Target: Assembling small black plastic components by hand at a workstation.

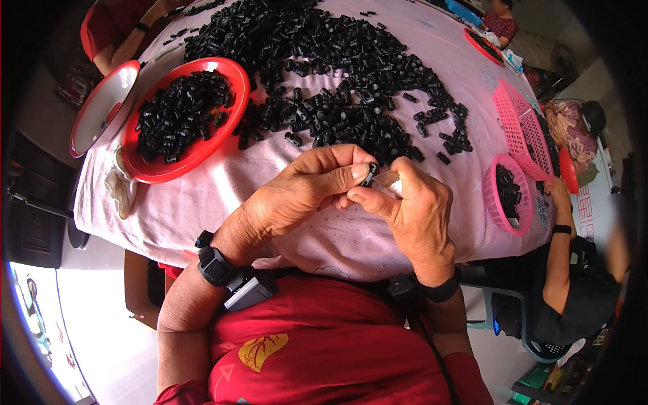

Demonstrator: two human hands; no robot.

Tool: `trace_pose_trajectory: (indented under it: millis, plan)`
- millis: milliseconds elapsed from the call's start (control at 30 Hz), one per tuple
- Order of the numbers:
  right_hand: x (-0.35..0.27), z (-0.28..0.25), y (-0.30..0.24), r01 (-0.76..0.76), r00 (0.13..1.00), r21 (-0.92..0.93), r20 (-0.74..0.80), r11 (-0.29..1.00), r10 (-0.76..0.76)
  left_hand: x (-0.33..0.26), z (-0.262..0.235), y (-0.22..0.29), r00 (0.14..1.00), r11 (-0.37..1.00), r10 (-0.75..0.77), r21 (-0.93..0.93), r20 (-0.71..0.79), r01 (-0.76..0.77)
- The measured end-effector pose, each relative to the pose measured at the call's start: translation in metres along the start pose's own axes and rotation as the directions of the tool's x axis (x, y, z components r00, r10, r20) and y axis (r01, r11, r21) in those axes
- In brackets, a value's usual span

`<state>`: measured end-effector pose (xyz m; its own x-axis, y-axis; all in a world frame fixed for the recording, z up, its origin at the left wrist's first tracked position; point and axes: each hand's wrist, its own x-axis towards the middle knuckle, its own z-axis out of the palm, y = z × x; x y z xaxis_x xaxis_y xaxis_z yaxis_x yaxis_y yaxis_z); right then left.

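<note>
the left hand (304, 181) pinches 1 small black part (369, 175) between thumb and forefinger; the right hand (420, 209), fingers bent together, grips a clear piece (385, 178) just beside it. the part looks light and stiff, perhaps slippery, so its sides seem best for holding. beyond, similar parts (337, 120) lie heaped on the desk (209, 209).

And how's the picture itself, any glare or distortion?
Head view: glare washes out the opening at lower left; head view: corners go black and the cloth has curved edges; head view: the black parts read dark, showing little detail.
</note>
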<state>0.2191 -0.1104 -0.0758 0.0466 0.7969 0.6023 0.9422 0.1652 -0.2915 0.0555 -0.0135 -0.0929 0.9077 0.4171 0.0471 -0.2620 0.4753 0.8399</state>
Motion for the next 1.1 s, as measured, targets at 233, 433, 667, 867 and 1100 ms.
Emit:
trace_pose_trajectory:
  millis: [233, 433, 667, 867, 1100]
  plan:
    - [-0.001, -0.001, 0.003, -0.025, 0.998, 0.053, 0.057, 0.998, 0.022, 0.001, 0.002, 0.000, 1.000, 0.999, 0.006, 0.033, 0.016, -0.006]
    - [-0.001, -0.003, -0.003, -0.009, 0.999, 0.183, 0.053, 0.983, -0.001, 0.000, 0.004, 0.002, 1.000, 0.996, -0.006, -0.087, 0.002, 0.006]
    - [0.000, -0.010, -0.008, -0.106, 0.994, 0.504, 0.043, 0.857, 0.098, -0.002, -0.001, 0.004, 0.993, 0.975, -0.060, -0.207, 0.100, 0.080]
    - [-0.002, -0.011, -0.007, -0.164, 0.986, 0.627, 0.136, 0.761, 0.101, -0.002, -0.002, 0.004, 0.994, 0.973, -0.080, -0.213, 0.074, 0.094]
    - [-0.001, -0.005, -0.003, -0.143, 0.980, 0.604, -0.023, 0.784, 0.197, -0.001, 0.007, 0.010, 0.999, 0.991, 0.007, -0.134, -0.047, -0.013]
